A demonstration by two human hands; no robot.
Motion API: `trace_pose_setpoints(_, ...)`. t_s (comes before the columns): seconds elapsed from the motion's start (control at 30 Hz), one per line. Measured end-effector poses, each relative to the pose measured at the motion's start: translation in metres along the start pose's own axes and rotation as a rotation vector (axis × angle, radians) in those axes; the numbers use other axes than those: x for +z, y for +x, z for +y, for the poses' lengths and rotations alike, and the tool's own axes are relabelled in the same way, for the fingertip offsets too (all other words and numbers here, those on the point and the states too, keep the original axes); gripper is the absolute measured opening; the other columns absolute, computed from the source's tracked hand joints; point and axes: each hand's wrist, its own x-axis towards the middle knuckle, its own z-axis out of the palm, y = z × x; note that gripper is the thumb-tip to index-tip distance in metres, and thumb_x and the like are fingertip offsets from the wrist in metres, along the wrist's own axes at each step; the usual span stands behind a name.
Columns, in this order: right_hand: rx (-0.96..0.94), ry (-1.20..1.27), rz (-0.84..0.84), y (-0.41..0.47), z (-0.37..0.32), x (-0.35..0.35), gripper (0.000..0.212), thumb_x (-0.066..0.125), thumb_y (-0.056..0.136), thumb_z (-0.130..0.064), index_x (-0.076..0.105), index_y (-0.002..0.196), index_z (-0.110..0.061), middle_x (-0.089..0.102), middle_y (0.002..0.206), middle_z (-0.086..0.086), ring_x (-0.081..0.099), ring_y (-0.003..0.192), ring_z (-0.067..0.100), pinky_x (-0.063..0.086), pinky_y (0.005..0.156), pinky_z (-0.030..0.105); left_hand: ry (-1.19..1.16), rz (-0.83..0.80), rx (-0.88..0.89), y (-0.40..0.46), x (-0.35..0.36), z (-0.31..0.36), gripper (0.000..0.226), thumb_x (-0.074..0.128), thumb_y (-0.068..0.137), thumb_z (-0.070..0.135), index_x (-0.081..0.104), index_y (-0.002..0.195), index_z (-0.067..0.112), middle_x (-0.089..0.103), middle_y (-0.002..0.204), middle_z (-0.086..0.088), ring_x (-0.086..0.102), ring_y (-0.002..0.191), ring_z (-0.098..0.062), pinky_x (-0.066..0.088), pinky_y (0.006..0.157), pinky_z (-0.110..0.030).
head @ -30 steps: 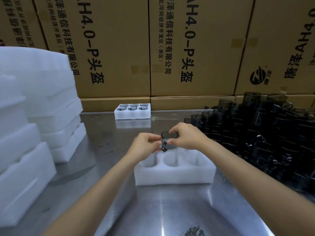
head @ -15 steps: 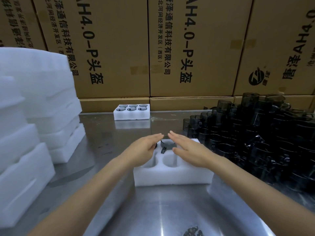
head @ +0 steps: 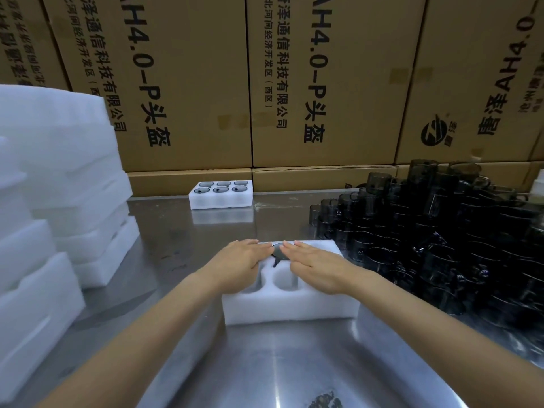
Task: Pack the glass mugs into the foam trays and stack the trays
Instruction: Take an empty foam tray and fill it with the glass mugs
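A white foam tray (head: 290,312) with round pockets lies on the steel table in front of me. One dark glass mug (head: 277,252) sits sunk in its far middle pocket, handle toward me. My left hand (head: 238,267) lies flat on the tray's left part, fingers straight, fingertips at the mug's rim. My right hand (head: 313,265) lies flat on the right part, fingers straight, also touching the rim. The near middle pocket (head: 284,279) holds nothing. A large heap of dark glass mugs (head: 441,231) fills the table's right side.
A filled foam tray (head: 220,194) with several mugs stands at the back by the cardboard boxes (head: 188,83). Stacks of white foam trays (head: 53,201) rise along the left. Bare steel table (head: 279,363) lies near me.
Both hands held the mug above the tray a second ago. They lowered it into the far middle pocket, let go, and now lie flat over it on the tray.
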Motion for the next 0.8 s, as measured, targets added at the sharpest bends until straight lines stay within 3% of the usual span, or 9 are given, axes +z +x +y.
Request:
trace_pose_setpoints(0.07, 0.022, 0.102, 0.094, -0.001, 0.001, 0.0, 0.047, 0.026, 0.102, -0.035, 0.026, 0.149, -0.028, 0.019, 0.156, -0.015, 0.008, 0.144, 0.002, 0.014, 0.116, 0.028, -0.08, 0.036, 0.005, -0.003, 0.002, 0.0, 0.051, 0.031, 0.096, 0.004, 0.04, 0.144, 0.019, 0.035, 0.151, 0.006, 0.03, 0.138, -0.014, 0.022, 0.112, -0.027)
trace_pose_setpoints(0.13, 0.092, 0.138, 0.341, -0.002, 0.008, -0.005, 0.042, 0.033, 0.101, -0.035, 0.042, 0.141, -0.029, 0.041, 0.147, -0.008, 0.03, 0.138, 0.009, 0.029, 0.108, 0.032, -0.223, 0.115, -0.016, -0.009, 0.004, -0.001, 0.051, 0.034, 0.093, -0.001, 0.045, 0.14, 0.017, 0.04, 0.148, 0.005, 0.035, 0.135, -0.015, 0.023, 0.109, -0.021)
trace_pose_setpoints(0.23, 0.273, 0.094, 0.604, -0.006, 0.033, -0.022, 0.036, 0.043, 0.096, -0.026, 0.054, 0.13, -0.025, 0.059, 0.129, -0.002, 0.053, 0.117, 0.017, 0.048, 0.091, 0.036, -0.349, 0.191, -0.059, -0.019, 0.005, -0.006, 0.045, 0.041, 0.092, 0.0, 0.055, 0.132, 0.015, 0.048, 0.139, 0.004, 0.043, 0.128, -0.015, 0.03, 0.109, -0.027)
trace_pose_setpoints(0.37, 0.478, 0.075, 0.596, -0.003, 0.066, -0.04, 0.042, 0.049, 0.096, -0.029, 0.047, 0.136, -0.019, 0.053, 0.133, 0.005, 0.052, 0.118, 0.024, 0.05, 0.087, 0.038, -0.459, 0.236, -0.072, -0.025, 0.005, -0.007, 0.036, 0.047, 0.093, 0.002, 0.062, 0.123, 0.013, 0.054, 0.128, 0.006, 0.05, 0.119, -0.011, 0.037, 0.105, -0.029)
trace_pose_setpoints(0.57, 0.485, -0.033, 0.51, 0.029, 0.072, -0.065, 0.043, 0.044, 0.099, -0.029, 0.039, 0.142, -0.023, 0.033, 0.148, 0.003, 0.033, 0.133, 0.027, 0.045, 0.096, 0.043, -0.473, 0.217, -0.098, -0.022, 0.012, -0.003, 0.035, 0.046, 0.095, 0.009, 0.059, 0.126, 0.017, 0.052, 0.126, 0.013, 0.045, 0.12, -0.004, 0.029, 0.098, -0.012)
trace_pose_setpoints(0.7, 0.523, -0.113, 0.44, 0.05, 0.071, -0.067, 0.041, 0.043, 0.1, -0.03, 0.041, 0.14, -0.022, 0.035, 0.146, 0.005, 0.03, 0.133, 0.028, 0.043, 0.096, 0.043, -0.48, 0.204, -0.103, -0.024, 0.016, -0.008, 0.036, 0.046, 0.098, 0.016, 0.054, 0.132, 0.023, 0.049, 0.13, 0.018, 0.041, 0.122, 0.0, 0.027, 0.097, -0.008)
trace_pose_setpoints(0.8, 0.549, -0.172, 0.492, 0.057, 0.071, -0.065, 0.037, 0.05, 0.096, -0.032, 0.046, 0.131, -0.019, 0.044, 0.136, 0.006, 0.037, 0.127, 0.027, 0.045, 0.089, 0.041, -0.478, 0.206, -0.097, -0.023, 0.018, -0.009, 0.035, 0.046, 0.098, 0.018, 0.054, 0.132, 0.022, 0.049, 0.131, 0.017, 0.04, 0.122, -0.001, 0.026, 0.097, -0.008)
